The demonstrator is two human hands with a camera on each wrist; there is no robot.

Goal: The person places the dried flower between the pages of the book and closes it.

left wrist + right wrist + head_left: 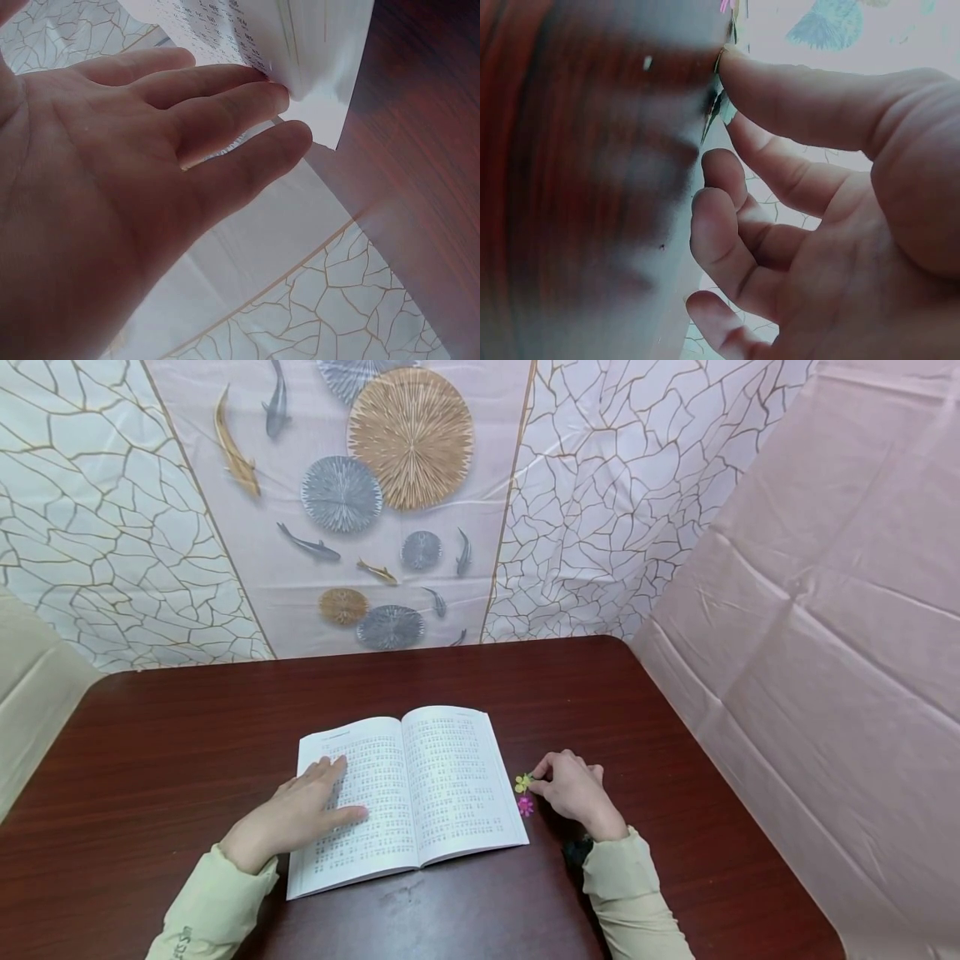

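Note:
An open book (450, 777) with printed pages lies on the dark wooden table. My left hand (300, 814) rests on its left page, fingers straight and spread; the left wrist view shows the palm (90, 165) and the fingertips at the paper. Beside the right page's edge lie a small yellow flower (522, 784) and a pink flower (526, 806), close together. My right hand (572, 787) pinches the yellow flower's edge between thumb and forefinger. From the right wrist, a thin greenish piece (714, 112) shows at the fingertips, mostly edge-on; the other fingers curl loosely.
Patterned cloth (600, 485) with crackle lines, fish and round shapes hangs behind the table (187, 718). Plain pale cloth (825, 635) hangs along the right side. A black thing (576, 852) shows at the right cuff.

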